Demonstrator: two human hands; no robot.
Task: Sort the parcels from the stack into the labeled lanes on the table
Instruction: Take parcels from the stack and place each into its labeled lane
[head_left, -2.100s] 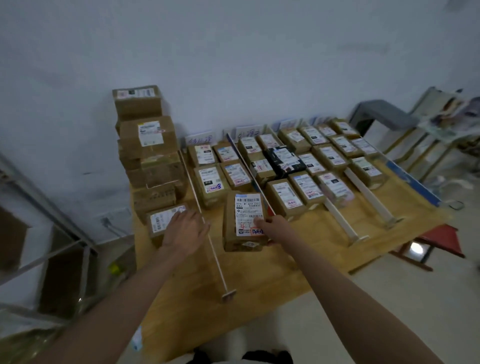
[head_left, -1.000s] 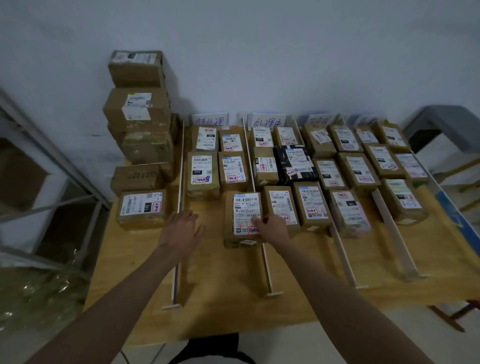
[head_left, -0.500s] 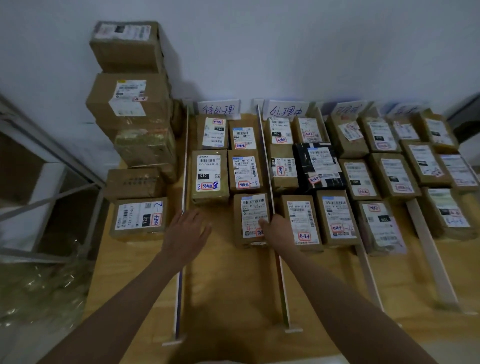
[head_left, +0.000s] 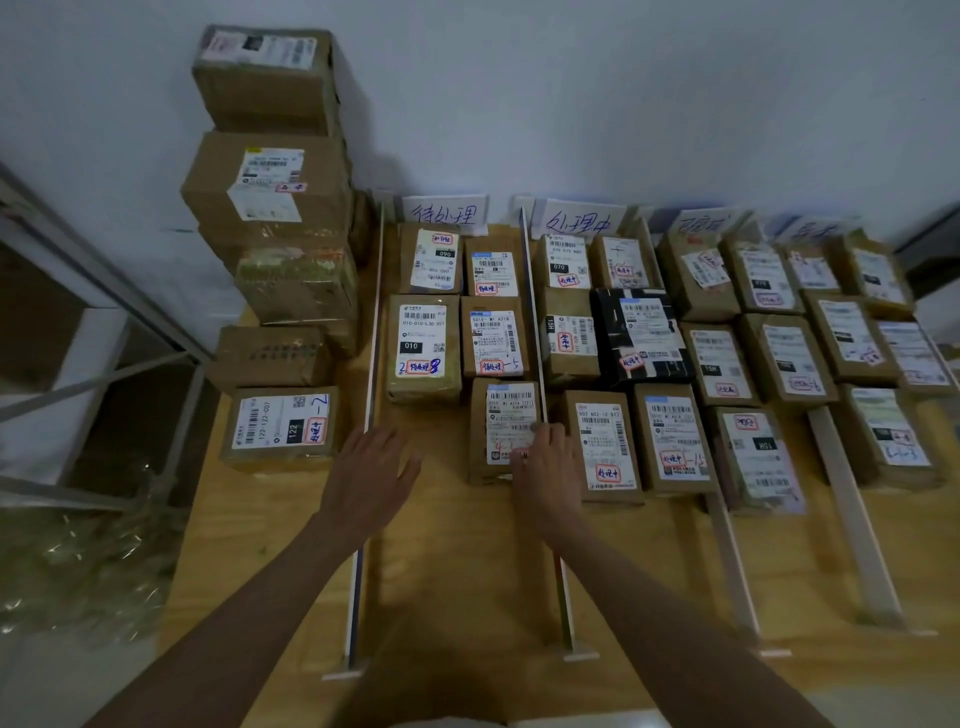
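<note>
Resting on the near right corner of a brown parcel (head_left: 501, 428) is the right hand (head_left: 545, 475), fingers laid across its white label — whether they grip or only press, I can't tell. That parcel lies flat in the first labeled lane, tight against the white divider rail (head_left: 535, 332), nearest of five boxes there. Left hand (head_left: 370, 475) hovers flat and empty, fingers spread, above the lane's left rail (head_left: 370, 364) — the stack (head_left: 275, 208) stands further left on the wooden table (head_left: 457, 571).
</note>
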